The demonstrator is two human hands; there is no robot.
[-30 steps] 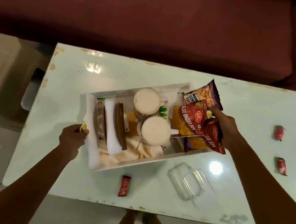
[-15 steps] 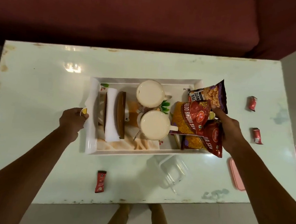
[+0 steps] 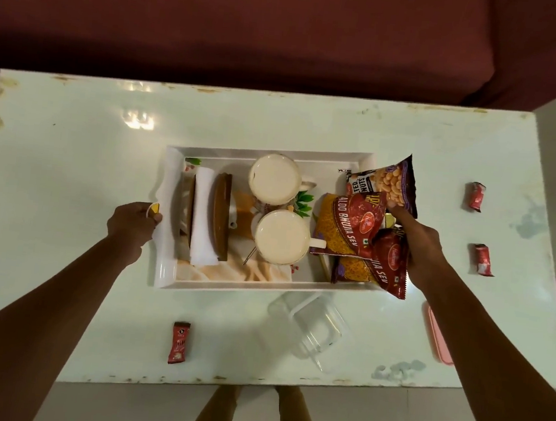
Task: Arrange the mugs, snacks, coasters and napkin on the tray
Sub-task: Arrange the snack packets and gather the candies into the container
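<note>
Sachets lie loose on the table [image 3: 70,163]: one red sachet [image 3: 179,343] near the front edge, with a clear plastic container [image 3: 312,329] to its right and a pink lid [image 3: 436,334] at the table's right edge. None of these touches the tray.

Tray [image 3: 162,267], white with a raised rim, sits at the table's centre, square to the front edge. Left hand [image 3: 132,223] is closed on the tray's left rim. Right hand [image 3: 419,247] is closed on the right end, fingers among the snack packets; whether it grips the rim, a packet, or both cannot be told.

Contents, left to right: two brown coasters [image 3: 220,218] on edge either side of a folded white napkin [image 3: 203,216]; two cream mugs [image 3: 282,238], one behind the other, close but seemingly apart; sev packets [image 3: 343,226] and a nut packet [image 3: 387,187] stacked loosely, overhanging the right rim. A peach cloth [image 3: 230,270] lines the floor.

Handling, as judged:
- Mugs: ceramic, heavy, breakable; likely to slide on the cloth if the tray tips. Take by the handle.
- Packets: light, slick foil, liable to slip off. Pinch at the sealed edge.
- Coasters: stiff, unstable on edge.
- Tray: rigid, right end piled high; hold at both short rims and keep it level.

Two further red sachets [image 3: 474,200] lie far right. A maroon sofa [image 3: 287,24] stands behind.
</note>
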